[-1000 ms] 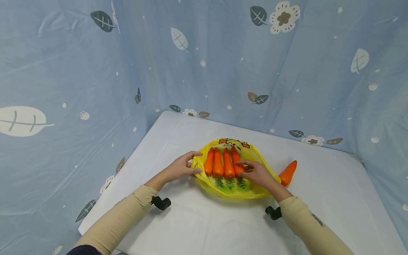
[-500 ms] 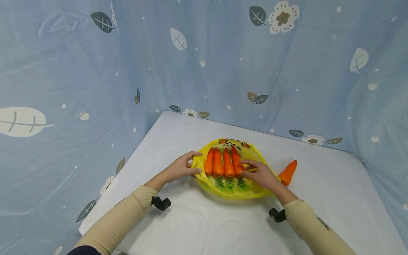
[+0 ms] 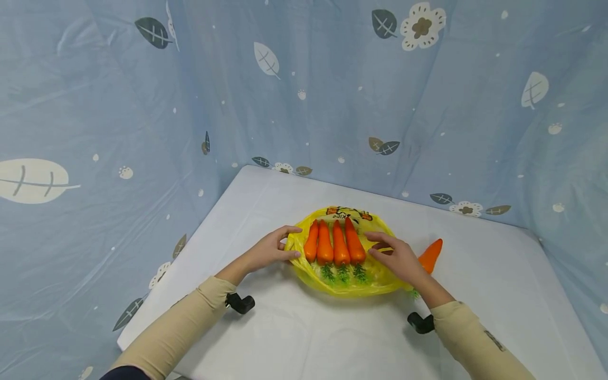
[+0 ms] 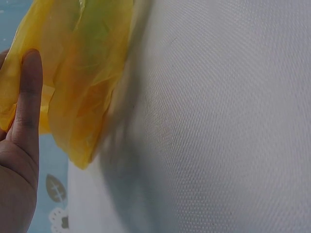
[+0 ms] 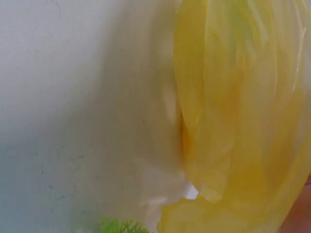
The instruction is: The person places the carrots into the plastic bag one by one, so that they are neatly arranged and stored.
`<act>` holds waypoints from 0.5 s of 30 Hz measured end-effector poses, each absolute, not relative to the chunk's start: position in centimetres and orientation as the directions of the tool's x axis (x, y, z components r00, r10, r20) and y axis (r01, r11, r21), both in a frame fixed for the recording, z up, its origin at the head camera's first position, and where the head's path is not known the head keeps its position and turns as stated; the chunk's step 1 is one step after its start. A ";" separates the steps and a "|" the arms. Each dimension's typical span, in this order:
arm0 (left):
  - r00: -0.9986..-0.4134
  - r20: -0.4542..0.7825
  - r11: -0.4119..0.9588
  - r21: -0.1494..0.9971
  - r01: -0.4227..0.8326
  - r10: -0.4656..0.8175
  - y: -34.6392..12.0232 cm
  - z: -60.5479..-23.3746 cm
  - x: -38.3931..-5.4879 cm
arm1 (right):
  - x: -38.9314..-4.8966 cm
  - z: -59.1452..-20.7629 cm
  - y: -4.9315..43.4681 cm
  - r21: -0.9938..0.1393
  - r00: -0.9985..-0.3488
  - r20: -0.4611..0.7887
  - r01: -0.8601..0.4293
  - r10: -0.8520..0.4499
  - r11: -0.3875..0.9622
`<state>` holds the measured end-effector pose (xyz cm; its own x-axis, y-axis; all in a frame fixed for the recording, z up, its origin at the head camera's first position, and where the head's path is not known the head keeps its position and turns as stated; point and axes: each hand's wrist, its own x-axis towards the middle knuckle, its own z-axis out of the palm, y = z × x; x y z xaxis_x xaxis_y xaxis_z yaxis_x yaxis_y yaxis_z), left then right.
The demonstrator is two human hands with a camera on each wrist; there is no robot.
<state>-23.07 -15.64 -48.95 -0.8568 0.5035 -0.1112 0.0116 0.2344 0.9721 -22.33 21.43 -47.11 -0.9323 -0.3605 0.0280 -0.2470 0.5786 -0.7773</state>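
Observation:
A yellow plastic bag (image 3: 332, 287) lies with its mouth spread wide in the head view. Inside it several orange carrots (image 3: 325, 248) with green tops lie side by side. At the bag's left rim my left hand (image 3: 268, 248) holds the plastic between thumb and fingers; its thumb (image 4: 30, 97) shows against the yellow film in the left wrist view. My right hand (image 3: 399, 261) is over the bag's right side, fingers loosely bent and holding nothing, a little right of the rightmost carrot (image 3: 354, 245). In the right wrist view the bag (image 5: 233, 121) hides most of that hand.
Outside the bag, one more carrot (image 3: 430, 254) lies to the right, partly behind my right hand. Its green leaves (image 5: 121, 226) show at the right wrist view's bottom edge. The white table (image 3: 294, 332) stands against a blue patterned curtain (image 3: 304, 121).
My right hand has let go of the rightmost carrot in the bag and moved a little to the right. My left hand and the bag have stayed put.

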 end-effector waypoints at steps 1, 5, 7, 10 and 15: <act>-0.857 -0.111 0.237 0.971 0.013 0.503 -15.7 -48.9 -23.1 | -22.3 -47.0 21.5 -0.778 -0.931 0.038 -0.255 -0.362 0.575; -0.858 -0.111 0.238 0.971 0.013 0.501 -15.7 -48.9 -23.1 | -22.2 -46.8 22.0 -0.783 -0.928 0.070 -0.278 -0.366 0.556; -0.858 -0.113 0.241 0.971 0.013 0.501 -15.7 -48.9 -23.1 | -22.1 -46.7 22.3 -0.786 -0.929 0.081 -0.282 -0.360 0.551; -0.856 -0.113 0.241 0.970 0.014 0.504 -15.7 -48.9 -23.1 | -22.1 -46.6 22.7 -0.790 -0.935 0.089 -0.276 -0.343 0.548; -0.855 -0.111 0.238 0.971 0.015 0.507 -15.8 -48.9 -23.1 | -22.0 -46.6 23.2 -0.815 -0.942 0.087 -0.255 -0.324 0.520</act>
<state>-23.13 -15.82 -48.94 -0.8547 0.5070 -0.1115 0.0147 0.2383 0.9711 -21.95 23.25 -46.60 -0.9419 -0.3243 0.0874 -0.2549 0.5205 -0.8149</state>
